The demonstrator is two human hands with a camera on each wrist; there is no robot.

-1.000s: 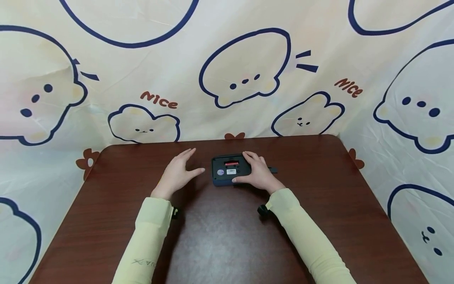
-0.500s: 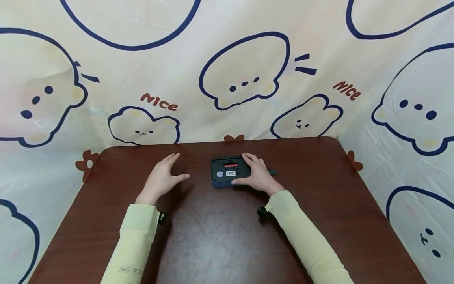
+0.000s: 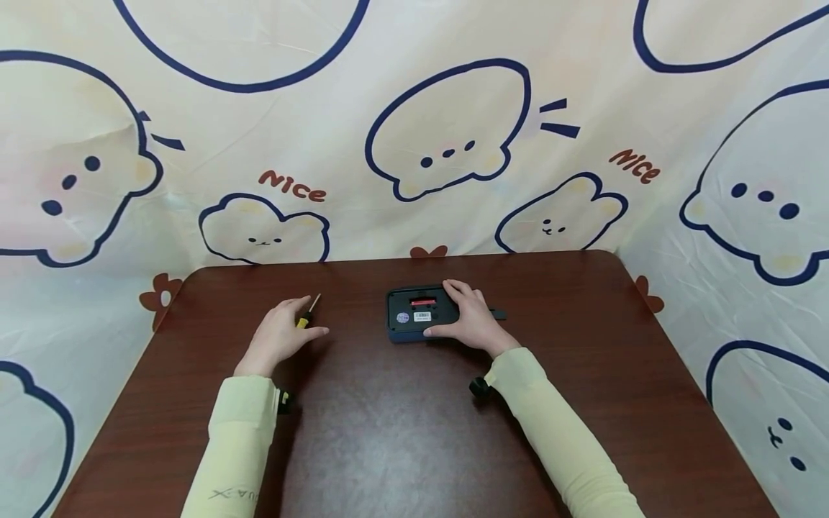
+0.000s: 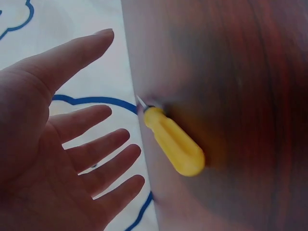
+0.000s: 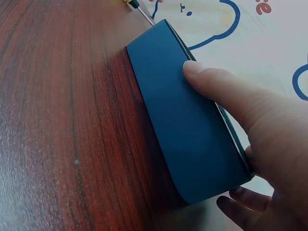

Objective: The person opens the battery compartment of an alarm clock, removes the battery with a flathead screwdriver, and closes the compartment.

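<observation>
My right hand (image 3: 473, 316) grips a dark blue box-shaped device (image 3: 404, 334), thumb on its near side and fingers at the far edge. Its black back faces up, showing a white label, a round sticker and an uncovered slot with a red battery (image 3: 424, 302). In the right wrist view the thumb (image 5: 216, 86) presses along the smooth blue side. My left hand (image 3: 275, 334) is over the table at the left, fingers spread. Close to its fingertips lies a screwdriver (image 4: 175, 144) with a yellow handle, its metal tip pointing away from me.
A flat dark piece (image 3: 497, 314) shows just right of the device, partly behind the right hand. The brown wooden table (image 3: 388, 417) ends at the back against a cartoon-printed cloth (image 3: 447, 137), which also hangs at both sides.
My left hand has moved left and toward me, away from the device, and the screwdriver has come into sight beside it. My right hand and the device have stayed in place.
</observation>
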